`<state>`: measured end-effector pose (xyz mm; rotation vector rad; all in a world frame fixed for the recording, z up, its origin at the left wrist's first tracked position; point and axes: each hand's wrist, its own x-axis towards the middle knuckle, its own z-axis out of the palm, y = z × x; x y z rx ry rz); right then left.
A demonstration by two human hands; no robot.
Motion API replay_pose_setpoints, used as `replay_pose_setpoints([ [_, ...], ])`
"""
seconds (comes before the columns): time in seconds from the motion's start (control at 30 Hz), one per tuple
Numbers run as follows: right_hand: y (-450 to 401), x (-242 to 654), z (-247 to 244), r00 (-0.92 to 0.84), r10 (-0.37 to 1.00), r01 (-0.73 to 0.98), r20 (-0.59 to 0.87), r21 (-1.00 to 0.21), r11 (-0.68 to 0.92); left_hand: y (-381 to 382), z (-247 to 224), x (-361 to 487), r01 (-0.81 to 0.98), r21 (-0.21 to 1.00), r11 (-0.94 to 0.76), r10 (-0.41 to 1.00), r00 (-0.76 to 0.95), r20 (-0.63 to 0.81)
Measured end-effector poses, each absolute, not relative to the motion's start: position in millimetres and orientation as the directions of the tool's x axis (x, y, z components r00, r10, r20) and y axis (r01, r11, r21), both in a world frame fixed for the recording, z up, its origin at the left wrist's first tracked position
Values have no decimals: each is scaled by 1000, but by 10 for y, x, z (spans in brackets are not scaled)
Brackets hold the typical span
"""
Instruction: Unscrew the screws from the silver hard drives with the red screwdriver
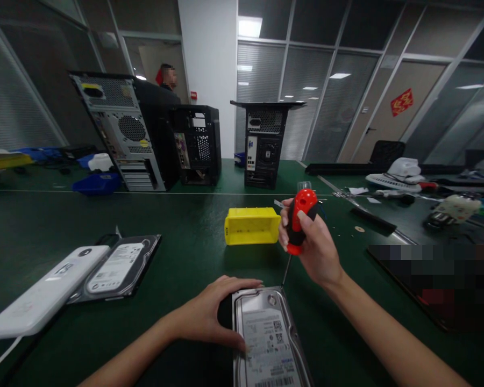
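Observation:
A silver hard drive [268, 338] with a printed label lies at the bottom centre of the head view. My left hand [221, 312] grips its left side, thumb on the label side and fingers over the far edge. My right hand [312, 242] is closed round a red and black screwdriver [302, 217], held upright. Its thin shaft points down, and the tip meets the drive's far right corner. Just beyond the drive, left of the screwdriver, sits a yellow bin [252, 227].
A second hard drive [119, 266] and a white power bank [44, 290] with a cable lie at left. Several computer cases [264, 145] stand at the back. A dark flat device [411, 285] is at right. A person [168, 80] is in the background.

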<state>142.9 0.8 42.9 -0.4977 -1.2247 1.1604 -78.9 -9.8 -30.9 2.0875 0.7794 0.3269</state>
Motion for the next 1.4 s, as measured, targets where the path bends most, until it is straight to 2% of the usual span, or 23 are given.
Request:
replay_pose_setpoints([
  [0.33, 18, 1447, 444, -61, 870, -339, 490, -830, 444, -91, -307, -781, 415, 799, -436, 635, 771, -54],
  [0.6, -3, 1440, 470, -113, 833, -448, 542, -776, 444, -95, -307, -784, 416, 800, -432, 636, 770, -57],
  [1.03, -21, 1448, 493, -57, 855, -315, 516, -822, 475, -92, -315, -779, 414, 797, -439, 633, 772, -52],
  [1.23, -46, 1416, 523, -49, 843, -416, 535, -778, 470, -93, -308, -782, 425, 793, -436, 638, 768, -60],
  [1.4, -19, 1423, 515, -40, 867, -382, 497, -809, 446, -87, -319, -791, 414, 797, -440, 632, 773, -52],
])
